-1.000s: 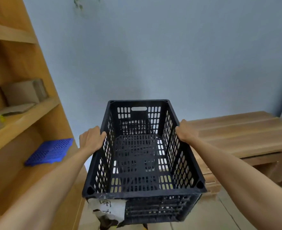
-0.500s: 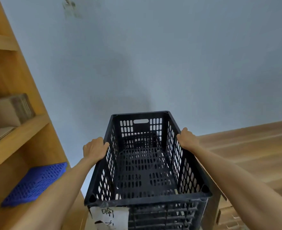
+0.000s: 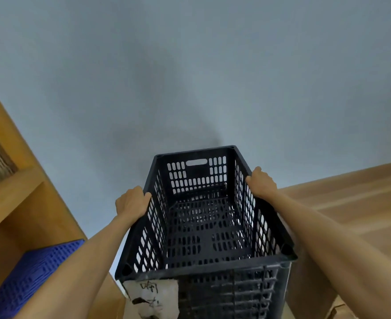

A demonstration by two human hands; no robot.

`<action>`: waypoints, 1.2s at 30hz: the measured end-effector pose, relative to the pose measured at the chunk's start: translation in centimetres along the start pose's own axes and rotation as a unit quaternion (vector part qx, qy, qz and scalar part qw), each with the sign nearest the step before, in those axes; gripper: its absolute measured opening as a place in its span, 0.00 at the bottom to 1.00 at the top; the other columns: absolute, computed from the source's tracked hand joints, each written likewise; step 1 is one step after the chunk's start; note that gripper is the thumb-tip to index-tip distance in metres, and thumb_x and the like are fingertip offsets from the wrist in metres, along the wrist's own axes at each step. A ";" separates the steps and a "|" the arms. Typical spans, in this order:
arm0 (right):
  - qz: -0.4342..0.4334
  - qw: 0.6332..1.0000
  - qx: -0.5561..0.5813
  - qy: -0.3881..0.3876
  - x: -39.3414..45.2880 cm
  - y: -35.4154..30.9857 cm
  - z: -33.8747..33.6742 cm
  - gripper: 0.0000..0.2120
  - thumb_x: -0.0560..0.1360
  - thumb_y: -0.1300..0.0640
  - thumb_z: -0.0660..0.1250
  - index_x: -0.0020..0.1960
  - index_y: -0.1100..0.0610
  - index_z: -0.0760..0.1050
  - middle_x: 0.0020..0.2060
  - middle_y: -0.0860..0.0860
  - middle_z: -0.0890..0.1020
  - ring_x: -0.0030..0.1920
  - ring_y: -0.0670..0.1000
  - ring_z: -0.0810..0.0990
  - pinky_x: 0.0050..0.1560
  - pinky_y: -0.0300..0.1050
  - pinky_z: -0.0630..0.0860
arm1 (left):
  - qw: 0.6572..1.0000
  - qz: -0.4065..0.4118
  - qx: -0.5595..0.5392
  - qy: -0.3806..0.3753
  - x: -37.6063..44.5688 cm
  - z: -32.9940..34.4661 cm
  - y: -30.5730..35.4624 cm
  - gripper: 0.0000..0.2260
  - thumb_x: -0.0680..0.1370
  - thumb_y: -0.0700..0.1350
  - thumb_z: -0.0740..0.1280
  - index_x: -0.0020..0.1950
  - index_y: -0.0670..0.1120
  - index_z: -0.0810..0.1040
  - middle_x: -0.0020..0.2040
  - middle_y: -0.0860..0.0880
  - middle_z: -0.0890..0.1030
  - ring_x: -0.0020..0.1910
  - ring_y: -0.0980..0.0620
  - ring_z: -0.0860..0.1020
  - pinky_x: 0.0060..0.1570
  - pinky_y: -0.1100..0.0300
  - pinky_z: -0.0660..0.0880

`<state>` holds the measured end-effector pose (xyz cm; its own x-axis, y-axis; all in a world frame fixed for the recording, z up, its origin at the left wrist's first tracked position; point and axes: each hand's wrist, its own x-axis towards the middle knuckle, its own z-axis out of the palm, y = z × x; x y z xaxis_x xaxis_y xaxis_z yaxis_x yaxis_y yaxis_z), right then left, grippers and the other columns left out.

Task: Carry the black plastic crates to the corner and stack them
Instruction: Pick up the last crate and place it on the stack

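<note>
- Left hand (image 3: pixel 132 201) clamped on left rim, right hand (image 3: pixel 261 182) on right rim of black crate (image 3: pixel 203 217).
- Crate held level at lower centre, raised higher against grey wall (image 3: pixel 189 77) than a second ago.
- Shelf (image 3: pixel 17 203) shifted lower left, bench (image 3: pixel 350 199) right.
- Carry near corner; stacking pending.

Both bare forearms stretched forward and apart, rising from the lower corners of the view. Left hand (image 3: pixel 132 202) closed over the left long rim of the black crate (image 3: pixel 203 229), fingers curled inward over the edge, knuckles up. Right hand (image 3: pixel 261 183) clamped on the opposite rim, slightly farther forward and higher, thumb side inward, wrist straight.
</note>
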<state>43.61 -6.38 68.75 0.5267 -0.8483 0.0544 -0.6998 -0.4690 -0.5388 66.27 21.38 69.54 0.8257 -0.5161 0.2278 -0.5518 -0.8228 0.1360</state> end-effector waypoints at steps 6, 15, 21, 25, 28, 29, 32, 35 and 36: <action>-0.035 0.999 0.009 -0.008 5.9 -1.6 1.3 0.09 0.80 0.57 0.55 0.55 0.63 0.64 0.52 0.62 0.78 0.42 0.59 0.72 0.42 0.48 0.68 | 0.999 -0.031 0.005 0.018 3.8 1.7 0.3 0.15 0.81 0.53 0.55 0.45 0.43 0.72 0.37 0.49 0.73 0.37 0.47 0.73 0.36 0.56 0.66; -0.050 0.997 0.040 -0.037 12.0 -1.8 2.3 0.16 0.80 0.57 0.55 0.63 0.66 0.64 0.56 0.64 0.77 0.49 0.62 0.76 0.44 0.49 0.68 | 0.998 -0.060 0.020 0.023 8.6 2.4 1.6 0.15 0.79 0.53 0.57 0.42 0.43 0.74 0.39 0.46 0.78 0.38 0.45 0.76 0.37 0.55 0.68; -0.056 0.993 0.094 -0.044 11.4 -1.6 2.5 0.16 0.79 0.58 0.56 0.63 0.66 0.64 0.55 0.63 0.77 0.44 0.58 0.72 0.43 0.48 0.68 | 0.996 -0.065 0.045 0.032 7.1 2.3 1.5 0.16 0.81 0.54 0.56 0.45 0.43 0.75 0.41 0.46 0.79 0.39 0.45 0.75 0.38 0.55 0.66; -0.086 0.988 0.109 -0.062 10.4 -3.2 3.0 0.16 0.80 0.58 0.57 0.64 0.66 0.63 0.56 0.63 0.77 0.45 0.57 0.72 0.43 0.47 0.68 | 0.993 -0.078 0.085 0.028 5.5 2.7 -0.8 0.17 0.82 0.55 0.54 0.48 0.44 0.74 0.44 0.46 0.79 0.42 0.44 0.76 0.41 0.54 0.69; -0.097 0.985 0.118 -0.081 10.8 -3.9 2.7 0.17 0.80 0.57 0.57 0.64 0.66 0.63 0.57 0.63 0.76 0.48 0.58 0.73 0.44 0.47 0.67 | 0.992 -0.081 0.094 0.021 5.6 2.7 -1.5 0.17 0.82 0.56 0.53 0.48 0.44 0.74 0.43 0.47 0.79 0.41 0.45 0.76 0.41 0.54 0.69; -0.100 0.985 0.114 -0.083 11.0 -3.9 2.6 0.17 0.80 0.57 0.57 0.64 0.67 0.63 0.57 0.63 0.75 0.49 0.59 0.74 0.45 0.47 0.67 | 0.992 -0.078 0.094 0.021 5.9 2.6 -1.3 0.17 0.82 0.56 0.53 0.48 0.45 0.74 0.43 0.47 0.79 0.41 0.45 0.76 0.40 0.54 0.69; -0.082 0.989 0.097 -0.081 11.6 -3.1 1.9 0.18 0.80 0.57 0.57 0.64 0.67 0.64 0.57 0.63 0.76 0.48 0.58 0.74 0.45 0.47 0.68 | 0.993 -0.064 0.093 0.020 6.9 2.1 -0.3 0.17 0.81 0.56 0.54 0.45 0.44 0.74 0.42 0.46 0.79 0.40 0.45 0.77 0.40 0.54 0.69; -0.067 0.992 0.081 -0.069 13.0 -2.6 0.6 0.18 0.80 0.56 0.57 0.65 0.68 0.64 0.57 0.63 0.76 0.45 0.57 0.71 0.44 0.46 0.67 | 0.996 -0.052 0.071 0.016 8.1 1.4 1.7 0.17 0.81 0.55 0.56 0.42 0.43 0.73 0.40 0.46 0.78 0.39 0.44 0.76 0.40 0.54 0.69; -0.064 0.993 0.076 -0.063 13.5 -2.4 -0.1 0.19 0.80 0.56 0.57 0.65 0.68 0.64 0.57 0.63 0.75 0.46 0.57 0.71 0.44 0.47 0.67 | 0.997 -0.050 0.064 0.012 8.4 1.3 2.5 0.17 0.81 0.54 0.56 0.42 0.43 0.73 0.40 0.46 0.78 0.39 0.44 0.76 0.40 0.54 0.69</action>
<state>52.37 -16.73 70.84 0.6694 -0.7423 0.0307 -0.5471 -0.5204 -0.6556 72.02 14.67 70.51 0.8721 -0.4251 0.2423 -0.4460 -0.8943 0.0363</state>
